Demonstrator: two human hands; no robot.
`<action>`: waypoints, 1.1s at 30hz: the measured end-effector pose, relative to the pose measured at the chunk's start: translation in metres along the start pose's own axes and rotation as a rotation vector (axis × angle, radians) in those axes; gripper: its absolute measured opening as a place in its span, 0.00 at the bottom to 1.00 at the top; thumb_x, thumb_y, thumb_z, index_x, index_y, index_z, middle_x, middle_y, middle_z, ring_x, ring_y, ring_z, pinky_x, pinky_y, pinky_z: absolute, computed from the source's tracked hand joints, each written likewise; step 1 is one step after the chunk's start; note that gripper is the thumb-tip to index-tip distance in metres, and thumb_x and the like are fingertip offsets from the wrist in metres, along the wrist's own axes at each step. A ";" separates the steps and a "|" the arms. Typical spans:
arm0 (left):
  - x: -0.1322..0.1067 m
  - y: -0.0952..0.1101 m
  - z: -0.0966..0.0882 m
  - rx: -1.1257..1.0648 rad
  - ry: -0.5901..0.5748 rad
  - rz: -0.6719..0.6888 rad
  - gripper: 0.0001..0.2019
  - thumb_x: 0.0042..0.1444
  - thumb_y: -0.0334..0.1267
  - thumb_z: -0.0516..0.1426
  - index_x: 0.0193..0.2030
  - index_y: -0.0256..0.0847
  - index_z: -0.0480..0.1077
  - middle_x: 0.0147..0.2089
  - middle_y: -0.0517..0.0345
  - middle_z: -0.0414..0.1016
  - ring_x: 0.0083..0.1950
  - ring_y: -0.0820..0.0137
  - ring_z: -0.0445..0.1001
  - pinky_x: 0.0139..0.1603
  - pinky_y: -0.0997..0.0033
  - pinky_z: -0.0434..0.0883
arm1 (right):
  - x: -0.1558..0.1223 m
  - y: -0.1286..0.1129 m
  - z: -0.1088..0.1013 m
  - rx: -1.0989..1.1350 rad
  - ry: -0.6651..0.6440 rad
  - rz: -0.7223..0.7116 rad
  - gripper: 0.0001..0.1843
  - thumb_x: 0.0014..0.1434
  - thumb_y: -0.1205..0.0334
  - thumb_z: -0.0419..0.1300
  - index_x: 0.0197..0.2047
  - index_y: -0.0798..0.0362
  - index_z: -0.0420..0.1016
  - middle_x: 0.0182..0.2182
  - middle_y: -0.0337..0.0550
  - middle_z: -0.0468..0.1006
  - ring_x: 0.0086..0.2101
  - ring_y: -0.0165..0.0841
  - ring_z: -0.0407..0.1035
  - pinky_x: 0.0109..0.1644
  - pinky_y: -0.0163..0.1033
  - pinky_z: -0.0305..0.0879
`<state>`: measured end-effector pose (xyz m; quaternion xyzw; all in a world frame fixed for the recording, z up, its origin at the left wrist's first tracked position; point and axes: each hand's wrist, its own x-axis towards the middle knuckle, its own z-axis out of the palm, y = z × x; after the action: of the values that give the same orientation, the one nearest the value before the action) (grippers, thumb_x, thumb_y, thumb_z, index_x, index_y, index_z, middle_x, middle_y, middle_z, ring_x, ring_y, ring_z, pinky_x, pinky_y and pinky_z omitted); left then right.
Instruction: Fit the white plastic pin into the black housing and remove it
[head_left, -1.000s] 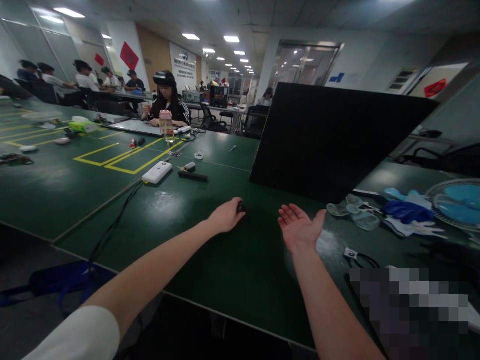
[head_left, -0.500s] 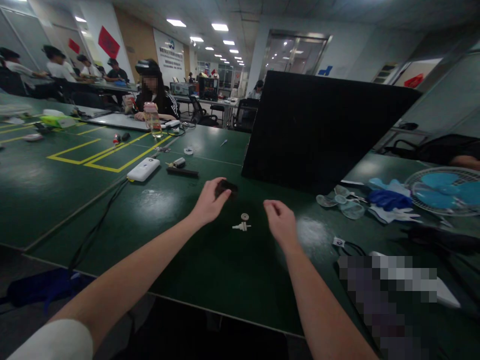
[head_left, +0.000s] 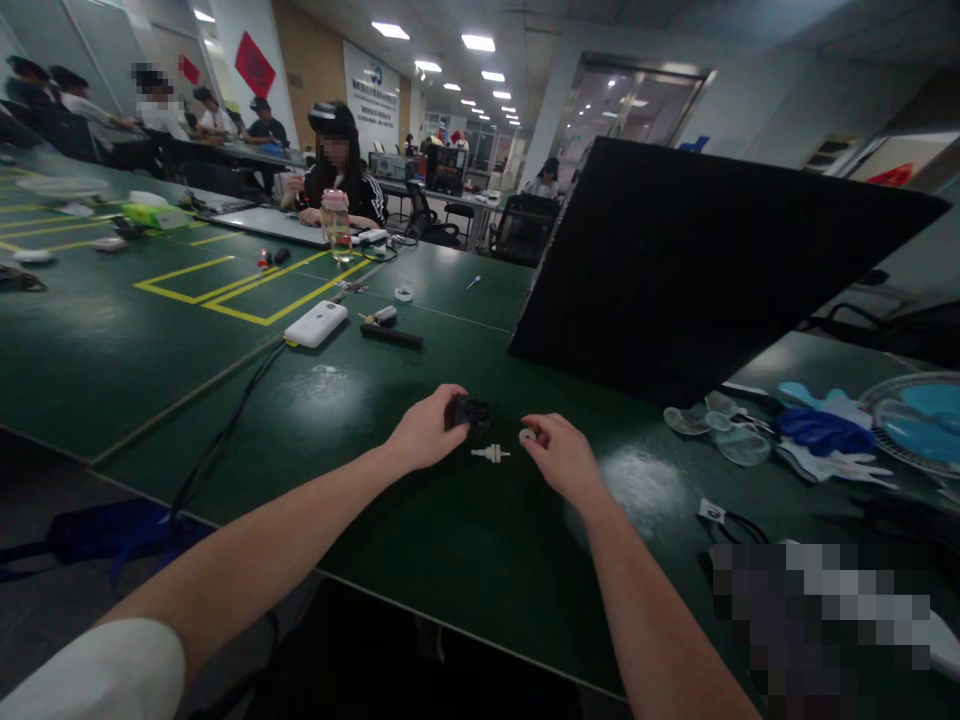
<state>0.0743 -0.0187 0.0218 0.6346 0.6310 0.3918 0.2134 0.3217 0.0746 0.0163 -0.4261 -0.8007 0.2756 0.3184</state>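
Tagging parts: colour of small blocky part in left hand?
The small blocky part is black; head view.

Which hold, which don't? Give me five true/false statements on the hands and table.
1. The left hand holds a black part. True.
2. The right hand is empty. False: the right hand pinches a small pale disc.
3. A pale shaft-like part lies on the green table. True.
4. The large black panel lies flat. False: the large black panel stands at a slant.
5. A pink-topped bottle stands upright. True.
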 end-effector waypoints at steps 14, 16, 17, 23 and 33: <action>-0.012 0.016 0.007 0.012 -0.129 0.055 0.24 0.54 0.43 0.61 0.58 0.47 0.66 0.45 0.57 0.79 0.42 0.64 0.79 0.43 0.63 0.76 | -0.014 -0.063 0.021 -0.229 -0.020 -0.344 0.11 0.65 0.61 0.57 0.42 0.42 0.81 0.39 0.46 0.77 0.40 0.41 0.70 0.42 0.51 0.69; -0.012 0.015 0.006 0.002 -0.141 0.061 0.23 0.55 0.43 0.61 0.58 0.47 0.66 0.44 0.58 0.79 0.42 0.64 0.79 0.43 0.63 0.76 | -0.013 -0.062 0.019 -0.210 -0.068 -0.335 0.10 0.64 0.62 0.58 0.42 0.42 0.81 0.38 0.44 0.78 0.39 0.41 0.71 0.43 0.51 0.69; -0.012 0.014 0.006 0.001 -0.143 0.060 0.23 0.55 0.43 0.61 0.58 0.47 0.67 0.44 0.58 0.79 0.42 0.64 0.79 0.43 0.63 0.76 | -0.014 -0.062 0.017 -0.210 -0.094 -0.331 0.10 0.63 0.63 0.58 0.43 0.41 0.81 0.38 0.43 0.79 0.39 0.41 0.72 0.44 0.51 0.68; -0.012 0.015 0.004 -0.036 -0.150 0.044 0.23 0.55 0.42 0.61 0.58 0.47 0.67 0.45 0.57 0.80 0.42 0.65 0.79 0.45 0.63 0.76 | -0.020 -0.064 0.008 -0.283 -0.158 -0.350 0.10 0.64 0.59 0.58 0.43 0.40 0.80 0.39 0.40 0.82 0.40 0.41 0.72 0.45 0.53 0.63; -0.011 0.013 0.006 0.006 -0.163 0.048 0.24 0.54 0.42 0.61 0.58 0.45 0.67 0.44 0.57 0.80 0.41 0.65 0.79 0.43 0.64 0.75 | -0.023 -0.075 0.016 -0.509 -0.131 -0.375 0.09 0.66 0.59 0.56 0.40 0.48 0.78 0.37 0.44 0.78 0.37 0.37 0.68 0.40 0.46 0.61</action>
<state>0.0883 -0.0291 0.0258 0.6800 0.5972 0.3420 0.2529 0.2824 0.0158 0.0529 -0.3185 -0.9273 0.0297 0.1944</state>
